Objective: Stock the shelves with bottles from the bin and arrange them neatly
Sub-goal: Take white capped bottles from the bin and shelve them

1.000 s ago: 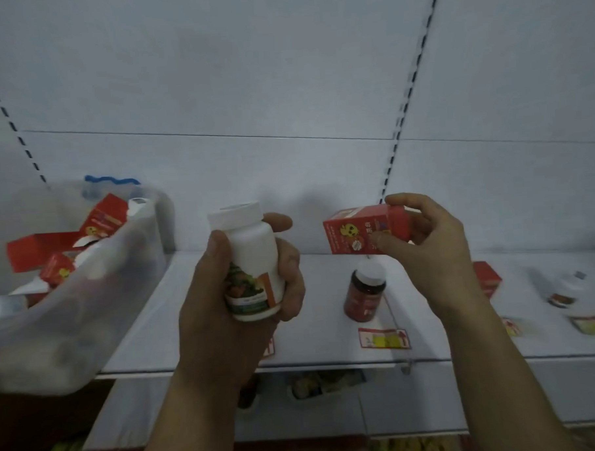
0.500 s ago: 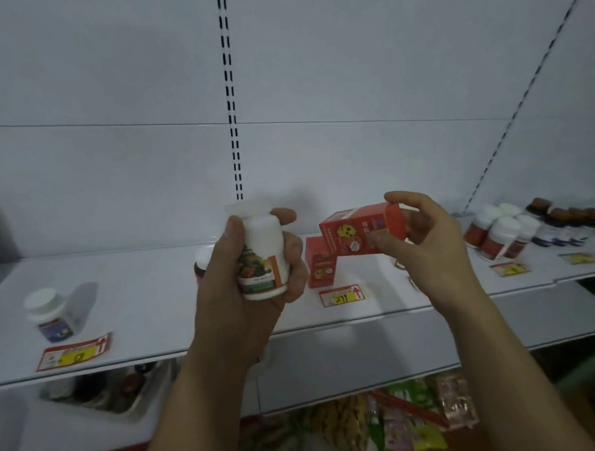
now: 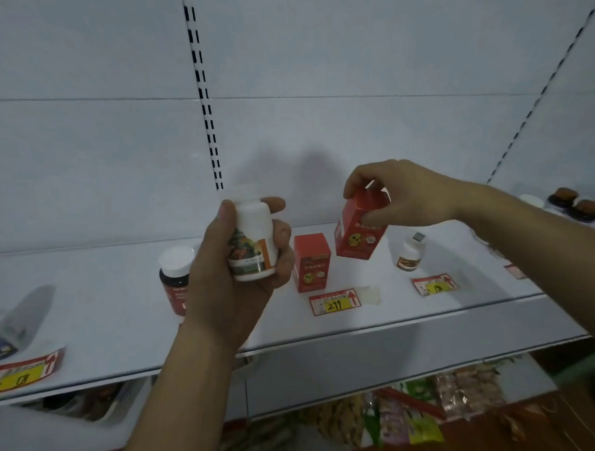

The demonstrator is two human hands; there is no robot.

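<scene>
My left hand grips a white bottle with a fruit label, upright, above the front of the white shelf. My right hand holds a red box from above, tilted, just over the shelf and to the right of a second red box that stands there. A dark bottle with a white cap stands on the shelf behind my left hand, partly hidden. A small white bottle stands right of the held box. The bin is out of view.
Price tags lie along the shelf front, one marked 299 and another to its right. Dark-capped bottles crowd the far right. A bottle sits at the left edge. Packaged goods fill the lower shelf.
The view swung right, away from the bin. My right hand turned over and lowered the red box toward the shelf beside the standing box. My left hand keeps the white bottle.
</scene>
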